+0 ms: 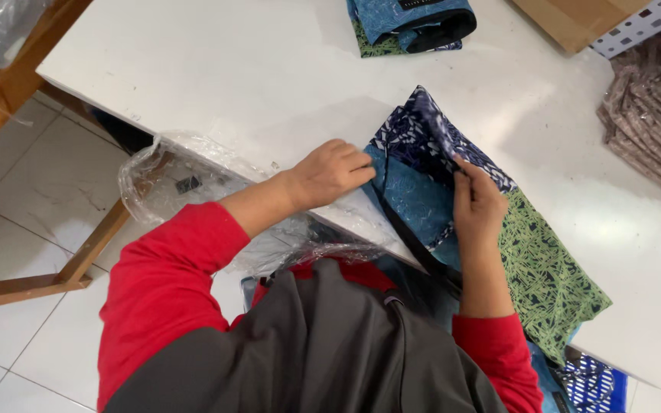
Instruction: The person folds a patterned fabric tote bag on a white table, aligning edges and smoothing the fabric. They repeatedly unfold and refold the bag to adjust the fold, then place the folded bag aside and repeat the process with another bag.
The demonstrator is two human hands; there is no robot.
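Bare white table [254, 69] lies open ahead of my left hand [330, 172]; beyond it a folded blue garment [411, 23] blocks the far edge; a brown fabric pile [652, 107] crowds the right side; clear plastic bag [185, 180] hems my left wrist.

- The folded patchwork garment [453, 191] shows dark navy with white flecks, teal blue with a fine pattern, and green with dark line marks, plus a black strap.
- The clear plastic bag [185, 180] is see-through with white glare.
- The smooth table top [231, 69] is plain white.
- The long sleeves [166, 283] are red, over a dark grey vest.
- A second folded cloth bundle [407, 23] is teal blue, green and black.
- The stacked fabric pile [656, 107] is brown with pale markings.
- The floor tiles [32, 191] are white.
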